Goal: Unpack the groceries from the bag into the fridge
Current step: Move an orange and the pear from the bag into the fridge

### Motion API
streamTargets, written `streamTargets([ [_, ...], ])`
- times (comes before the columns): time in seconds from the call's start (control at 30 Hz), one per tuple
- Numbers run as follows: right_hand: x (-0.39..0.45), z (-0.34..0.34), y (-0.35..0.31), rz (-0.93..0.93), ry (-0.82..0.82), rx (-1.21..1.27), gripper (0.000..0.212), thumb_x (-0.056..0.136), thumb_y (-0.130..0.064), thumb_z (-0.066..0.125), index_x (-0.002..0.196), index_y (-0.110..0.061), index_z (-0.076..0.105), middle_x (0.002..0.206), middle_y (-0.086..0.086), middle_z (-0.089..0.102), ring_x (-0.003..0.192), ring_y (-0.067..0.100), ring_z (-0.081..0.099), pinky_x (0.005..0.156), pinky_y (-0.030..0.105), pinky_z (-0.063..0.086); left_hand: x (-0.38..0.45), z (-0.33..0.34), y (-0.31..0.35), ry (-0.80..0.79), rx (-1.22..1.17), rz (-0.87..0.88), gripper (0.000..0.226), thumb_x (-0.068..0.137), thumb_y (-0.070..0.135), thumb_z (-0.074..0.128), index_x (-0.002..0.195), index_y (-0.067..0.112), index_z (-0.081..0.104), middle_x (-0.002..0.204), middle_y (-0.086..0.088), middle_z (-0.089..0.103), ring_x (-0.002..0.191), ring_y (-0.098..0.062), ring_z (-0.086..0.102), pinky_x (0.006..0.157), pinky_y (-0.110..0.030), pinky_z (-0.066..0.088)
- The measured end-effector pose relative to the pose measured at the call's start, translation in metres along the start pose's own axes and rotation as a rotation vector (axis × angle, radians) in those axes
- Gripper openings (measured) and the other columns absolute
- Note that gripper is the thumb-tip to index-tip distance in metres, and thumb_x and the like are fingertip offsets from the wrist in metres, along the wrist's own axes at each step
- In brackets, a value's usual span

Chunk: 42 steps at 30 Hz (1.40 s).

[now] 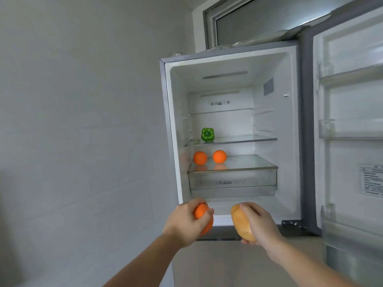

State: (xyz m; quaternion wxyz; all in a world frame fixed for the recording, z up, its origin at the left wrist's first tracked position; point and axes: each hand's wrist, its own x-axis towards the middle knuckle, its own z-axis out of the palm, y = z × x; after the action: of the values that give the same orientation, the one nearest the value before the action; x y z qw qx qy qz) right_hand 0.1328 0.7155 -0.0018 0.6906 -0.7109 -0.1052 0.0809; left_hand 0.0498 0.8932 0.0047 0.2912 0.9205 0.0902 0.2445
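The fridge [234, 65] stands open in front of me. A green bell pepper [207, 134] sits on its upper glass shelf [248, 139]. Two oranges [200, 157] [219, 156] rest side by side on the lower glass shelf [248, 164]. My left hand [186, 222] grips a third orange [202, 212] just below the fridge opening. My right hand [259, 224] holds a tan, bread-like bun [240, 221] at the same height. The grocery bag is out of view.
A clear crisper drawer [233, 181] sits under the lower shelf. The fridge door [350, 131] swings open at the right, with bare door racks. A white tiled wall [83, 121] fills the left. A window [248, 19] is above the fridge.
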Motion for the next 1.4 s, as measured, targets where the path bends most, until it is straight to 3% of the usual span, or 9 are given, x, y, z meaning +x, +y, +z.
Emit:
streamTargets([
  [0.17, 0.06, 0.015, -0.005, -0.007, 0.045, -0.026, 0.01, 0.094, -0.039, 0.054, 0.095, -0.032, 0.062, 0.112, 0.005, 0.053, 0.095, 0.032, 0.057, 0.058, 0.04, 0.06, 0.064, 0.016, -0.027, 0.011, -0.037, 0.022, 0.046, 0.076, 0.07, 0.046, 0.111, 0.043, 0.055, 0.107, 0.011, 0.061, 0.097, -0.017, 0.058, 0.087, -0.036, 0.054],
  [0.27, 0.09, 0.027, -0.009, -0.043, 0.076, -0.072, 0.01, 0.095, -0.039, 0.054, 0.09, -0.034, 0.06, 0.106, 0.0, 0.053, 0.093, 0.027, 0.056, 0.061, 0.043, 0.061, 0.104, 0.02, -0.046, 0.02, -0.061, 0.067, 0.053, 0.069, 0.075, 0.04, 0.106, 0.041, 0.057, 0.102, 0.012, 0.063, 0.094, -0.018, 0.06, 0.086, -0.037, 0.053],
  [0.43, 0.141, 0.048, -0.026, -0.103, 0.128, -0.106, 0.009, 0.095, -0.036, 0.055, 0.088, -0.033, 0.06, 0.096, -0.006, 0.051, 0.085, 0.022, 0.054, 0.06, 0.042, 0.06, 0.175, 0.019, -0.07, 0.035, -0.117, 0.125, 0.043, 0.076, 0.069, 0.044, 0.105, 0.041, 0.058, 0.101, 0.011, 0.064, 0.092, -0.017, 0.06, 0.085, -0.034, 0.053],
  [0.7, 0.208, 0.067, -0.026, -0.115, 0.157, -0.12, 0.013, 0.095, -0.037, 0.054, 0.086, -0.031, 0.06, 0.098, -0.005, 0.055, 0.086, 0.023, 0.057, 0.059, 0.041, 0.06, 0.244, 0.039, -0.095, 0.033, -0.177, 0.208, 0.038, 0.074, 0.07, 0.045, 0.1, 0.044, 0.055, 0.094, 0.014, 0.065, 0.089, -0.012, 0.061, 0.084, -0.034, 0.052],
  [0.9, 0.271, 0.059, -0.039, -0.199, 0.161, -0.074, 0.012, 0.093, -0.035, 0.057, 0.086, -0.03, 0.065, 0.101, 0.0, 0.059, 0.091, 0.033, 0.061, 0.052, 0.042, 0.059, 0.296, 0.035, -0.072, 0.1, -0.143, 0.34, 0.042, 0.075, 0.068, 0.046, 0.107, 0.042, 0.057, 0.102, 0.011, 0.065, 0.095, -0.012, 0.061, 0.087, -0.034, 0.05],
  [1.07, 0.313, 0.047, -0.055, -0.278, 0.111, -0.061, 0.011, 0.094, -0.036, 0.056, 0.088, -0.032, 0.065, 0.101, -0.003, 0.06, 0.087, 0.025, 0.061, 0.055, 0.044, 0.06, 0.338, 0.011, -0.028, 0.235, -0.07, 0.484, 0.046, 0.079, 0.063, 0.047, 0.113, 0.035, 0.058, 0.11, 0.009, 0.064, 0.098, -0.012, 0.06, 0.089, -0.031, 0.047],
  [1.23, 0.343, 0.035, -0.062, -0.321, 0.03, -0.1, 0.015, 0.093, -0.039, 0.055, 0.102, -0.031, 0.065, 0.101, -0.011, 0.058, 0.084, 0.017, 0.06, 0.057, 0.043, 0.061, 0.377, 0.002, 0.002, 0.317, -0.064, 0.494, 0.047, 0.077, 0.061, 0.046, 0.111, 0.032, 0.059, 0.108, 0.009, 0.065, 0.1, -0.014, 0.059, 0.09, -0.031, 0.046],
  [1.4, 0.362, 0.019, -0.059, -0.335, -0.047, -0.149, 0.015, 0.094, -0.036, 0.052, 0.104, -0.035, 0.062, 0.101, -0.016, 0.055, 0.086, 0.014, 0.057, 0.063, 0.041, 0.062, 0.398, 0.013, 0.016, 0.266, -0.065, 0.463, 0.05, 0.07, 0.062, 0.045, 0.109, 0.034, 0.059, 0.107, 0.012, 0.063, 0.096, -0.009, 0.057, 0.081, -0.015, 0.042],
])
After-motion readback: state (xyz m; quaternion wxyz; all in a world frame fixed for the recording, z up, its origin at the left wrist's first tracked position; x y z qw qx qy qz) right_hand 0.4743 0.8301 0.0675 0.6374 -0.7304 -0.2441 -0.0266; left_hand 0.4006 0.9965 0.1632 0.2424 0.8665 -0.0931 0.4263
